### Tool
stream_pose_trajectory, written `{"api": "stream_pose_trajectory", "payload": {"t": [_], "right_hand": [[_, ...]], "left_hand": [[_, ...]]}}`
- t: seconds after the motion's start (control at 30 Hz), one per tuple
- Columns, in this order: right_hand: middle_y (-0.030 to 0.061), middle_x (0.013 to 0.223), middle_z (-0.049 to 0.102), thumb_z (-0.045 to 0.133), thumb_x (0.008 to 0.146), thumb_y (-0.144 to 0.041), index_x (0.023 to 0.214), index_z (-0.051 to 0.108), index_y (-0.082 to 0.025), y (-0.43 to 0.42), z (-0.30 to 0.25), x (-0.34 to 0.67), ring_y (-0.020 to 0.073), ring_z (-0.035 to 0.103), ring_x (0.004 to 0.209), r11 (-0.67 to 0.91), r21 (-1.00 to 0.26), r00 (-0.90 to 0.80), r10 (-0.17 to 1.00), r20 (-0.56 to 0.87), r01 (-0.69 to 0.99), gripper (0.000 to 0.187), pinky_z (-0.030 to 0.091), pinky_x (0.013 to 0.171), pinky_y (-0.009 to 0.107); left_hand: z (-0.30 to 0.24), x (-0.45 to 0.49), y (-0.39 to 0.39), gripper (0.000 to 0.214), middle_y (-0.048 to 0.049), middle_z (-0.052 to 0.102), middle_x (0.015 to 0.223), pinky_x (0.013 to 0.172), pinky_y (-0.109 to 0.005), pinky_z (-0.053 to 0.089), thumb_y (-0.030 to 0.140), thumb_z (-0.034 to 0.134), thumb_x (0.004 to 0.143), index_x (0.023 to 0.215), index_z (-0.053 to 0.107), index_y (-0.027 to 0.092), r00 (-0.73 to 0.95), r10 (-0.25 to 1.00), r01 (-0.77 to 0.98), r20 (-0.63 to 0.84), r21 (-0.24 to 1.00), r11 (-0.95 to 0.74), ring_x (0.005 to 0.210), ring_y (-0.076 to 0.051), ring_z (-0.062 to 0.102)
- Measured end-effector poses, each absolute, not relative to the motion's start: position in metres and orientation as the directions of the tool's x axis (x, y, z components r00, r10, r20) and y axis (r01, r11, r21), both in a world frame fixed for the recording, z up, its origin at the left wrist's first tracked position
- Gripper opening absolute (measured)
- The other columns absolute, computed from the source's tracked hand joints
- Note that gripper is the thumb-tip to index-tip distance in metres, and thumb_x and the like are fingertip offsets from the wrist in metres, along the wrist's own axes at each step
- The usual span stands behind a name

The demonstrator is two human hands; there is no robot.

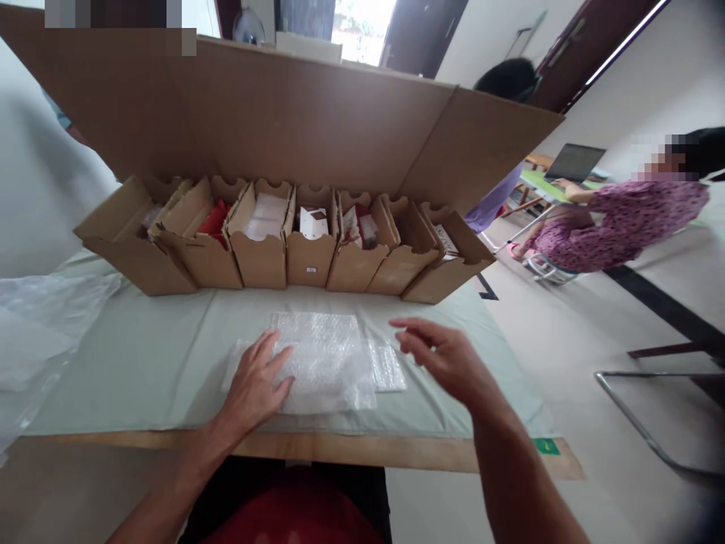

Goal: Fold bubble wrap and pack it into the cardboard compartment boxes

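Observation:
Overlapping sheets of clear bubble wrap point(328, 370) lie flat on the cloth-covered table in front of me. My left hand point(257, 378) rests on their left side with its fingers spread. To the right of the sheets, my right hand point(439, 351) hovers with nothing visible in it. Its index finger is stretched out toward the left and the other fingers are partly curled. It appears apart from the bubble wrap.
A row of several cardboard bins point(306, 261) holds small packaged items, a tall cardboard panel point(317, 113) behind it. Clear plastic sheeting point(50, 325) lies at the left. On the right, a person in a patterned purple outfit point(640, 219) sits by a laptop point(576, 162).

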State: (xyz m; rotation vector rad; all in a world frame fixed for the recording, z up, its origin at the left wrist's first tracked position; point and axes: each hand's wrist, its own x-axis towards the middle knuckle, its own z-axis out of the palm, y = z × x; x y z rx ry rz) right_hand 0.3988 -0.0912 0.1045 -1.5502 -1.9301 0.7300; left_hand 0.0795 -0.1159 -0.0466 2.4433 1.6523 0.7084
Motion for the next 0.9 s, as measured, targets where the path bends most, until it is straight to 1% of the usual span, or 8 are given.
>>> {"api": "stream_pose_trajectory", "payload": {"t": [0.1, 0.2, 0.3, 0.43, 0.57, 0.7, 0.8, 0.9], "right_hand": [[0.0058, 0.076, 0.073, 0.053, 0.093, -0.038, 0.089, 0.078, -0.018, -0.029, 0.150, 0.396, 0.0191, 0.064, 0.068, 0.316, -0.462, -0.218, 0.942, 0.254, 0.828, 0.032, 0.048, 0.067, 0.032], [0.0115, 0.103, 0.077, 0.052, 0.092, -0.028, 0.092, 0.080, -0.019, 0.051, 0.167, 0.389, 0.0286, 0.066, 0.099, 0.343, -0.101, -0.289, 0.891, 0.350, 0.934, 0.029, 0.047, 0.087, 0.041], [0.0189, 0.137, 0.064, 0.061, 0.089, -0.032, 0.103, 0.080, -0.014, 0.132, 0.155, 0.382, 0.0410, 0.045, 0.135, 0.251, 0.180, -0.299, 0.894, 0.334, 0.951, 0.030, 0.039, 0.103, 0.054], [0.0244, 0.144, 0.056, 0.070, 0.084, -0.043, 0.109, 0.078, -0.006, 0.204, 0.114, 0.373, 0.0472, 0.026, 0.147, 0.173, 0.335, -0.262, 0.934, 0.242, 0.926, 0.045, 0.022, 0.114, 0.063], [0.0205, 0.127, 0.066, 0.062, 0.089, -0.037, 0.102, 0.078, -0.010, 0.220, 0.095, 0.362, 0.0441, 0.033, 0.145, 0.219, 0.295, -0.295, 0.924, 0.243, 0.930, 0.034, 0.019, 0.114, 0.066], [0.0218, 0.114, 0.070, 0.059, 0.086, -0.027, 0.097, 0.076, -0.007, 0.203, 0.127, 0.364, 0.0409, 0.046, 0.133, 0.125, 0.150, -0.168, 0.933, 0.319, 0.981, 0.029, 0.032, 0.108, 0.061], [0.0165, 0.098, 0.072, 0.057, 0.084, -0.026, 0.088, 0.074, -0.011, 0.165, 0.173, 0.372, 0.0335, 0.060, 0.108, 0.120, -0.006, -0.110, 0.923, 0.368, 0.993, 0.023, 0.044, 0.096, 0.051], [0.0105, 0.093, 0.071, 0.055, 0.087, -0.028, 0.084, 0.070, -0.015, 0.097, 0.210, 0.370, 0.0265, 0.064, 0.094, 0.308, -0.132, -0.213, 0.855, 0.473, 0.942, 0.020, 0.049, 0.087, 0.044]], "left_hand": [[-0.048, 0.086, -0.112, 0.051, -0.0181, 0.047, 0.157, 0.117, -0.057, 0.039, 0.025, 0.062, 0.085, 0.136, 0.065, 0.018, 0.429, 0.889, 0.810, 0.161, 0.367, -0.457, 0.148, -0.037, 0.040], [-0.051, 0.091, -0.107, 0.058, -0.0170, 0.048, 0.157, 0.121, -0.060, 0.032, 0.019, 0.062, 0.080, 0.138, 0.064, 0.019, 0.479, 0.877, 0.802, 0.034, 0.389, -0.454, 0.149, -0.036, 0.039], [-0.054, 0.093, -0.103, 0.060, -0.0152, 0.048, 0.158, 0.123, -0.061, 0.029, 0.017, 0.062, 0.077, 0.137, 0.065, 0.021, 0.474, 0.880, 0.801, 0.023, 0.405, -0.442, 0.149, -0.036, 0.040], [-0.061, 0.094, -0.103, 0.061, -0.0164, 0.048, 0.157, 0.122, -0.065, 0.028, 0.017, 0.061, 0.077, 0.138, 0.064, 0.022, 0.485, 0.872, 0.782, 0.065, 0.415, -0.466, 0.148, -0.037, 0.041], [-0.067, 0.092, -0.104, 0.061, -0.0156, 0.049, 0.157, 0.121, -0.066, 0.029, 0.017, 0.061, 0.077, 0.138, 0.064, 0.023, 0.481, 0.872, 0.763, 0.090, 0.446, -0.468, 0.147, -0.038, 0.042], [-0.067, 0.090, -0.105, 0.053, -0.0163, 0.053, 0.153, 0.120, -0.064, 0.033, 0.019, 0.062, 0.078, 0.130, 0.069, 0.021, 0.420, 0.892, 0.741, 0.168, 0.504, -0.444, 0.146, -0.039, 0.043], [-0.055, 0.088, -0.108, 0.041, -0.0165, 0.059, 0.147, 0.117, -0.060, 0.040, 0.025, 0.060, 0.084, 0.123, 0.073, 0.020, 0.262, 0.932, 0.667, 0.251, 0.650, -0.363, 0.141, -0.038, 0.049], [-0.031, 0.091, -0.112, 0.035, -0.0144, 0.063, 0.141, 0.114, -0.056, 0.044, 0.034, 0.060, 0.090, 0.121, 0.072, 0.022, 0.136, 0.975, 0.431, 0.175, 0.876, -0.217, 0.133, -0.034, 0.057]]}}
